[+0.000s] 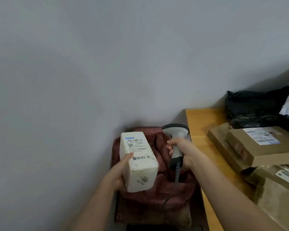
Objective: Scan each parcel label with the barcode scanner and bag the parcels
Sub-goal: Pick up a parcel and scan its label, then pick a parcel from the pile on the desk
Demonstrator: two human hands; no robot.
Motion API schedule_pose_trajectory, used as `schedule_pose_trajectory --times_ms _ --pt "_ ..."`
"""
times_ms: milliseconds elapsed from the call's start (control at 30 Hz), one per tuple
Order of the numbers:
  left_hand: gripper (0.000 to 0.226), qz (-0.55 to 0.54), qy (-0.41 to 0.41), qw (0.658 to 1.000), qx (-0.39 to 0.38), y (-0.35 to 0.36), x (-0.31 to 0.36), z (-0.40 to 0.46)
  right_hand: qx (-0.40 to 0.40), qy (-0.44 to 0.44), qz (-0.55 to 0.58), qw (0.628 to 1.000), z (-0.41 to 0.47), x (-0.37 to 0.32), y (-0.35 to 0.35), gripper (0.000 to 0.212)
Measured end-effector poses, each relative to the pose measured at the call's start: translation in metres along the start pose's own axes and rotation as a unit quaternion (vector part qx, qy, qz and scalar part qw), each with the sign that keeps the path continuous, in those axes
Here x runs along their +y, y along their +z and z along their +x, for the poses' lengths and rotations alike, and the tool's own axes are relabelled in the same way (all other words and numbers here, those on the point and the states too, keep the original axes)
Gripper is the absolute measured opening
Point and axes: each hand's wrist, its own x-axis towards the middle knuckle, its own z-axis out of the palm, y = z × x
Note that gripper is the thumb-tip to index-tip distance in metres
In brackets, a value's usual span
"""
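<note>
left grip: left hand (118, 174) wrapped round a white parcel (138, 161), label up, held over the red bag (157, 194)
right grip: right hand (184, 151) closed on the scanner (176, 140) handle, just right of the parcel
counter (198, 130): brown boxes (257, 147) along its right edge

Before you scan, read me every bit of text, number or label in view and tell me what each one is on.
"2002": small sticker on the near end of the white parcel, which the left hand holds.
White parcel's top label: barcodes and small print, too blurred to read.
Label on the top brown box on the table: barcode and print, unreadable.
Label on the lower brown box: unreadable.
Barcode scanner in the right hand: no visible text.
</note>
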Motion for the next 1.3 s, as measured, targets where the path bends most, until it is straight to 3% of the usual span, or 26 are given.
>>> schedule_pose_trajectory --times_ms 200,433,500,567,700,767,867,1000,1133,1300 --pt "0.053 0.062 -0.023 0.996 -0.062 -0.007 0.013 0.086 0.064 0.039 0.000 0.997 0.086 0.054 0.022 0.006" --pt "0.073 0.099 -0.003 0.990 -0.100 -0.003 0.005 0.175 0.122 0.027 -0.011 0.992 0.171 0.097 0.023 0.010" --pt "0.077 0.091 0.027 0.993 -0.063 -0.008 0.004 0.198 0.113 0.029 -0.005 0.993 0.190 0.105 0.025 0.015" --pt "0.083 0.138 0.086 0.986 0.040 -0.016 0.006 0.221 0.111 0.028 0.003 0.993 0.206 0.113 0.028 0.019" --pt "0.068 0.236 0.191 0.933 0.194 -0.033 0.008 0.251 0.134 0.022 0.003 0.991 0.216 0.127 0.023 0.015" --pt "0.060 0.282 0.192 0.909 0.241 -0.037 0.005 0.253 0.141 0.024 -0.017 0.990 0.212 0.130 0.015 0.010" --pt "0.049 0.296 0.177 0.899 0.269 -0.028 0.003 0.245 0.145 0.020 -0.028 0.989 0.195 0.122 0.004 0.010" --pt "0.042 0.317 0.165 0.898 0.257 -0.002 0.018 0.220 0.141 -0.012 0.002 0.990 0.156 0.093 -0.005 0.021" --pt "0.039 0.308 0.184 0.906 0.226 0.039 0.044 0.183 0.132 -0.077 0.006 0.988 0.098 0.052 -0.025 0.015" --pt "0.013 0.282 0.199 0.933 0.096 0.123 0.064 0.118 0.116 -0.175 0.026 0.977 0.019 0.003 -0.065 0.019"
